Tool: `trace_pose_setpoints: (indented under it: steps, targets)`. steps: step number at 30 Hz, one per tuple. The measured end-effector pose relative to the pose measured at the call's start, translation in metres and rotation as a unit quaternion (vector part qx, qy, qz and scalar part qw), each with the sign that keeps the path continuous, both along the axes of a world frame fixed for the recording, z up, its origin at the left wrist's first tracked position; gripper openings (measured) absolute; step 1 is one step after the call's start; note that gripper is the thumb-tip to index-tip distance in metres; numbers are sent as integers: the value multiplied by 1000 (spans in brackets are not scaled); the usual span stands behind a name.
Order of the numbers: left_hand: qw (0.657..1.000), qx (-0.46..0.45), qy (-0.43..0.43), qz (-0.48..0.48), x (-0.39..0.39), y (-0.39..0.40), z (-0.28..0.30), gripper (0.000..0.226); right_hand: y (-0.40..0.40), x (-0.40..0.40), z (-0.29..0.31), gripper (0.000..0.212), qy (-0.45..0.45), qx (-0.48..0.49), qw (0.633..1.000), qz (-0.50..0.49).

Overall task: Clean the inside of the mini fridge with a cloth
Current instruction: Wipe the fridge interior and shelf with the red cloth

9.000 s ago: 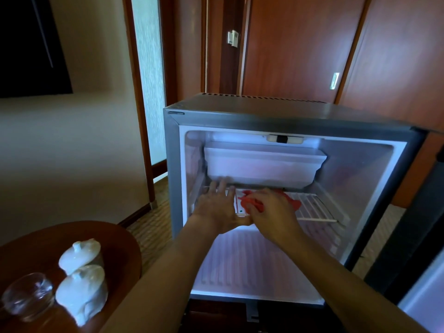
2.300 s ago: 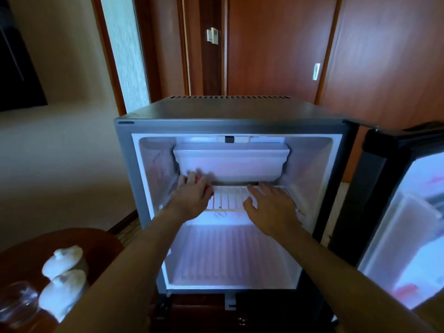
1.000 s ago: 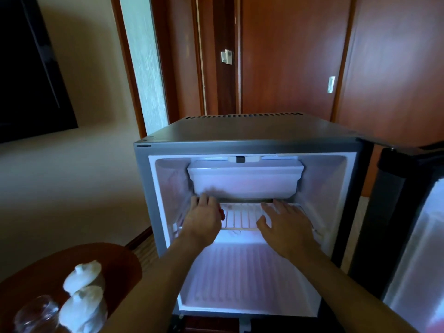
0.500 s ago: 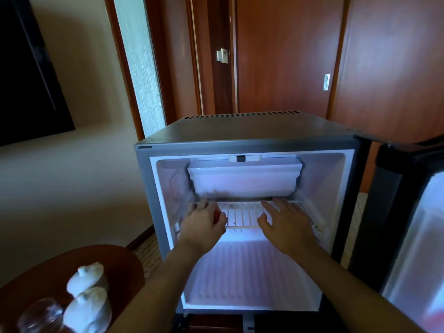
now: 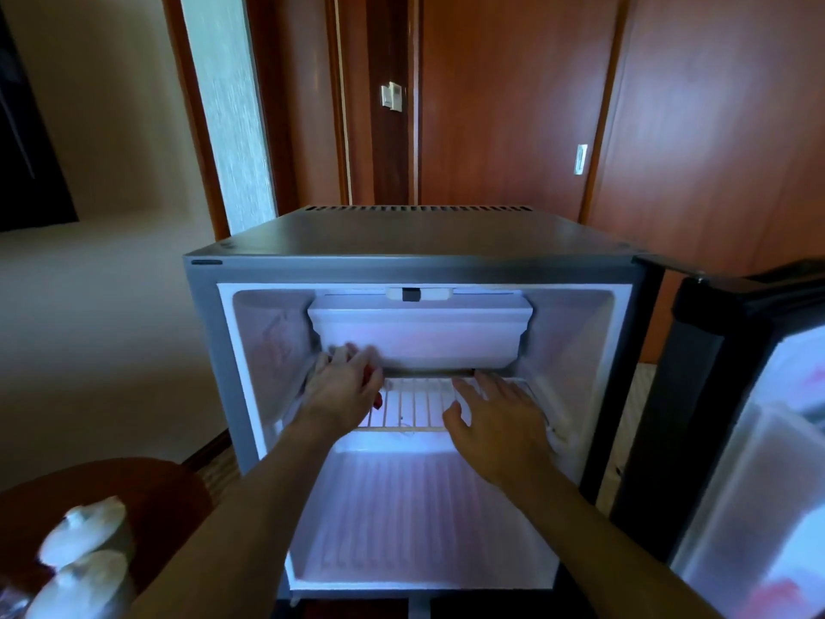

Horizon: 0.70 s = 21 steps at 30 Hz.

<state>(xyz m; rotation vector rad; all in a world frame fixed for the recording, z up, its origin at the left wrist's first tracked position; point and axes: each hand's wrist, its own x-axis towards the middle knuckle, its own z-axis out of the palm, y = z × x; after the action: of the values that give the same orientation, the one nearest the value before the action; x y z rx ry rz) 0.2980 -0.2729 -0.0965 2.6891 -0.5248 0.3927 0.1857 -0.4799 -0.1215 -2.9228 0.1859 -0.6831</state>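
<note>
Two hands: both reach into the open mini fridge (image 5: 415, 243), palms down on the wire shelf (image 5: 417, 402).
Desk (image 5: 147, 484): low and well left of the left hand, round and dark wood, carrying two white lidded pots (image 5: 85, 560).
Left hand (image 5: 341, 390): fingers stretched forward over the shelf's left end, tips near the freezer box (image 5: 419, 330); it presses on a red cloth.
Cloth (image 5: 377, 397): only a red sliver shows at the left hand's right edge, the bulk hidden beneath the palm.
Right hand (image 5: 495, 422): fingers spread and straight, flat on the shelf's right part, gripping nothing.
Fridge door (image 5: 736, 431): swung open, right of the right hand.
</note>
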Motion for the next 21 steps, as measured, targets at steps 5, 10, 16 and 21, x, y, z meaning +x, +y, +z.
trace_pose_setpoints:
  steps: [5, 10, 16, 21]
  targets:
    - [1000, -14, -2, 15, -36, 9, -5, 24, 6, -6, 5, 55, -24, 23, 999, 0]
    - [999, -24, -4, 30, -68, 19, -8, 28, 7, -9, 7, 54, -3, 16, 1000, -10]
    - [1000, -18, 5, 15, -37, 11, -5, 27, 3, -2, 4, 52, 21, -13, 1000, -9]
    - [1000, -1, -1, 10, -2, -1, -1, 41, -1, 1, 1, 54, 25, -9, 1000, 0]
